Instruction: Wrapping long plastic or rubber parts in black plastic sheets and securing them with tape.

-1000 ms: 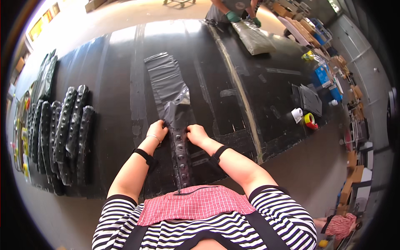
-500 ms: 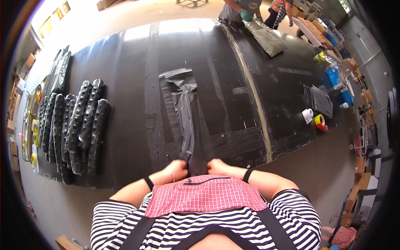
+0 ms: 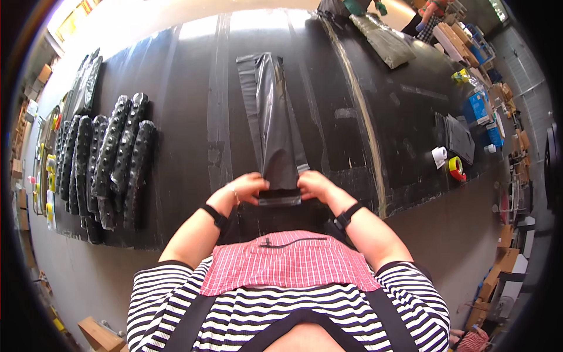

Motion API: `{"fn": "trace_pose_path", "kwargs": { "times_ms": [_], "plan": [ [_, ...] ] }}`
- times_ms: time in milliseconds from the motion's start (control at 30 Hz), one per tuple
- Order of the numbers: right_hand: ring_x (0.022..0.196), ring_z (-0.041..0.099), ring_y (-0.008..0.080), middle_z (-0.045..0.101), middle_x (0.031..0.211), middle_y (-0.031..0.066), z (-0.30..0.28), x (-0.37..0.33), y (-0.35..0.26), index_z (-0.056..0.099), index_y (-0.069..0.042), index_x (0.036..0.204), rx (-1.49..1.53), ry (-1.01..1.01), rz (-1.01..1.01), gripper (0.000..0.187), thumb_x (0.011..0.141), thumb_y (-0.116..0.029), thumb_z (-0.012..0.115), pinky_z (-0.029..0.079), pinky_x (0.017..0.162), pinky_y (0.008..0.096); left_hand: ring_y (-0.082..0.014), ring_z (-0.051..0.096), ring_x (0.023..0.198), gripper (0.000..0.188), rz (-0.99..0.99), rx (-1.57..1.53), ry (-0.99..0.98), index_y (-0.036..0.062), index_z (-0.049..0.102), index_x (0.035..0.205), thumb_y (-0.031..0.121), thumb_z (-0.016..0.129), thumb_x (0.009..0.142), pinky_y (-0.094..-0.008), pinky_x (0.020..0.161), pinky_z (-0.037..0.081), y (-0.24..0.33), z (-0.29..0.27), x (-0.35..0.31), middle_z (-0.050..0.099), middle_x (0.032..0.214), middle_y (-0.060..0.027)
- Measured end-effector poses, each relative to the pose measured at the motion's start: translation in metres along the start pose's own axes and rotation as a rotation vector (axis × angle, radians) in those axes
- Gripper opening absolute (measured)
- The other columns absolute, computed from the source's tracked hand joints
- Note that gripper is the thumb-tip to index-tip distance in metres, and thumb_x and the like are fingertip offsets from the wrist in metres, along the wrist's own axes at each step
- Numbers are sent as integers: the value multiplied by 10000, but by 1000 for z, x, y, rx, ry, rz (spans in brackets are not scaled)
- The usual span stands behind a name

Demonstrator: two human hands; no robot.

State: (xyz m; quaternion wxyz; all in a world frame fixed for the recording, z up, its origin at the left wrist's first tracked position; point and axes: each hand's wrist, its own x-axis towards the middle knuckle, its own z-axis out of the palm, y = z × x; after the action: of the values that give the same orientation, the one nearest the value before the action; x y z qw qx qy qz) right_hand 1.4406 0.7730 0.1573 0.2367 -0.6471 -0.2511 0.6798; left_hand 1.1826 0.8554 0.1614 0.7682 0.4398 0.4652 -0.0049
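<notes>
L hand (image 3: 249, 186) & R hand (image 3: 315, 185) are at the near end of a long blk plastic bag (image 3: 274, 126), one each side. L grip: fingers curled in, nearly closed, looks to pinch the bag's L edge. R grip: same on the R edge, thumb & fingers close tog.; tips partly hidden on both. Bag lies flat-ish on the blk counter (image 3: 187, 117), approx mid, running away from the person; near end spread btwn the hands.

Vs 0.5 s ago: hands were right up against the apron (image 3: 287, 261), now fwd of it w/ a gap. Bag's near end is out in view too, & the bag looks smoother; was bunched & creased. 1 s ago a bumpy strip showed btwn the arms; can't see its bumps now.

Bumpy blk rolls (image 3: 111, 141) same as before, side by side on L of counter. On R: white tape (image 3: 438, 157) next to red-yellow tape (image 3: 456, 169), flat blk sheets (image 3: 458, 139) just behind. Far side: co-worker's green glove (image 3: 354, 7) by a pale plastic pkg (image 3: 384, 41).
</notes>
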Motion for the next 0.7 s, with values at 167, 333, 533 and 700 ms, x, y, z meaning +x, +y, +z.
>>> {"fn": "trace_pose_path", "kwargs": {
  "times_ms": [167, 333, 533, 700],
  "plan": [
    [593, 557, 106, 620, 758, 7, -7, 13, 1, 668, -8, 999, -92, 54, -243, 263, 868, -228, 730, 492, 540, 288, -148, 541, 569, 245, 69, 147, 278, 23, 624, 876, 264, 650, 909, -328, 508, 518, 6, 4, 20, 527, 656, -21],
    [863, 690, 264, 707, 932, 146, -3, -25, 11, 679, 4, 979, -837, 481, -337, 321, 865, -294, 709, 545, 747, 359, -167, 623, 802, 367, -16, 92, 197, -21, 641, 1117, 262, 713, 894, -359, 701, 608, -16, 1, -1, 618, 902, -58],
    [842, 655, 322, 662, 898, 121, 60, -45, 7, 676, -63, 929, -700, 276, -967, 116, 879, -165, 655, 529, 745, 406, -191, 686, 750, 382, 17, -69, 161, -59, 608, 1157, 205, 714, 901, -338, 665, 606, -27, 3, -11, 662, 909, -96],
    [839, 660, 279, 652, 895, 69, 86, -28, 18, 706, -84, 943, -771, 262, -1036, 128, 857, -176, 684, 543, 744, 377, -181, 686, 782, 300, 9, -101, 160, -22, 624, 1097, 177, 719, 892, -335, 680, 603, -20, 9, -16, 673, 905, -84]
  ]
}}
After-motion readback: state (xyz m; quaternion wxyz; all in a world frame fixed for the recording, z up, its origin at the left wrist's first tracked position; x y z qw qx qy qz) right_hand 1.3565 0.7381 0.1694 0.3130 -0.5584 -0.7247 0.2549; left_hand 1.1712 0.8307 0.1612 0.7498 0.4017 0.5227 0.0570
